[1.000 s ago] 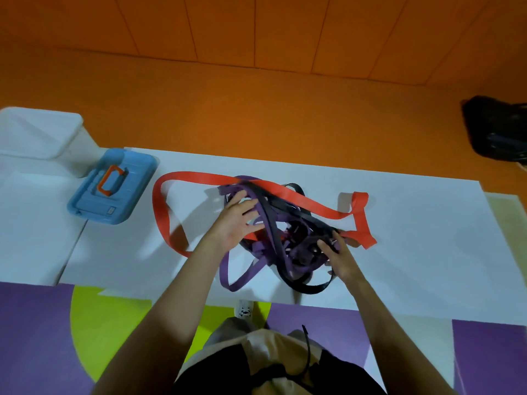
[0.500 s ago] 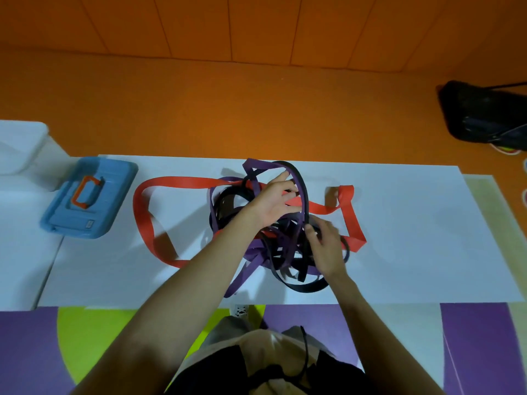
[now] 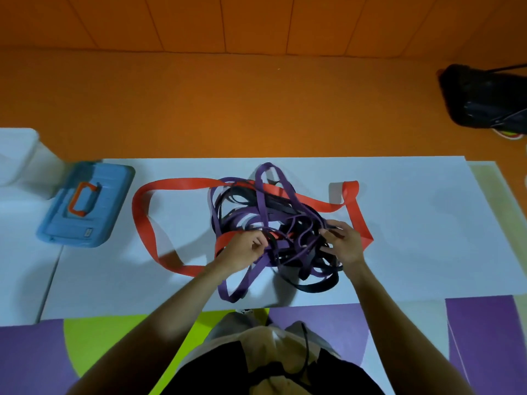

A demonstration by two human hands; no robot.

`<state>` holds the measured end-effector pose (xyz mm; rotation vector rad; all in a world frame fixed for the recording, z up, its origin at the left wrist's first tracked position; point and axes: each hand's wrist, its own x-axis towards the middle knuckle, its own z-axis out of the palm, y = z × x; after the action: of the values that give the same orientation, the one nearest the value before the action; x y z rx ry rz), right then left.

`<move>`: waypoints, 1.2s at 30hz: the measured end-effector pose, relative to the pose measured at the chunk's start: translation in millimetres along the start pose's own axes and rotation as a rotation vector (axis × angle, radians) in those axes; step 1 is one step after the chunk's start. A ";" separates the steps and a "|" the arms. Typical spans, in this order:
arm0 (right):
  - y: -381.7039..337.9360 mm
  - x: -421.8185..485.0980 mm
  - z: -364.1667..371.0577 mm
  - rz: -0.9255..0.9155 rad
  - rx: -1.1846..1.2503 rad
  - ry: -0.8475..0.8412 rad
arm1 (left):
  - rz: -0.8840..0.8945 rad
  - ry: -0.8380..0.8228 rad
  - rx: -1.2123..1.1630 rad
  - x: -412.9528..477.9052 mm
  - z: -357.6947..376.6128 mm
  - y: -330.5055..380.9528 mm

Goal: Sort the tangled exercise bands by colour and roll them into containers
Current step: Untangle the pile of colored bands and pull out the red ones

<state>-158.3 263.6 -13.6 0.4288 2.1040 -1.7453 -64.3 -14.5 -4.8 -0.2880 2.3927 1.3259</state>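
A tangle of exercise bands lies in the middle of the white table (image 3: 413, 252). A wide red band (image 3: 142, 220) loops out to the left and right of the heap. Purple bands (image 3: 263, 195) and black bands (image 3: 316, 287) are knotted together at the centre. My left hand (image 3: 243, 249) sits at the heap's left side, fingers curled round a purple band. At the heap's right side my right hand (image 3: 343, 242) pinches strands of the purple and black knot.
A blue plastic case (image 3: 85, 206) with an orange handle lies at the table's left end, beside a white container (image 3: 20, 158). A black bag (image 3: 484, 101) sits on the orange floor at the far right. Purple and green floor mats run along the near edge.
My left hand has come down from the top of the heap to its left side. My right hand has shifted slightly right. A purple loop now stands up at the back.
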 end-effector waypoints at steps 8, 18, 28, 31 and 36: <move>-7.3 0.8 -16.7 -0.011 0.201 0.082 | 0.236 -0.131 0.827 5.6 40.6 -25.7; -5.6 -15.0 -12.6 -0.181 -0.478 0.354 | 0.324 0.001 1.028 12.2 61.0 -27.0; 36.2 -28.8 38.8 -0.175 -0.527 -0.158 | 0.172 0.086 -0.004 -6.9 69.3 -21.0; 44.4 -43.0 52.0 -0.178 -0.368 -0.231 | 0.032 0.111 -0.238 -2.6 65.5 -2.0; 59.3 -58.6 50.5 -0.203 -0.403 -0.314 | -0.029 0.086 0.084 6.5 66.1 7.1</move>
<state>-74.8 225.1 -46.0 -0.1656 2.2415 -1.3250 -57.2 45.3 -33.7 -0.3611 2.4974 1.2200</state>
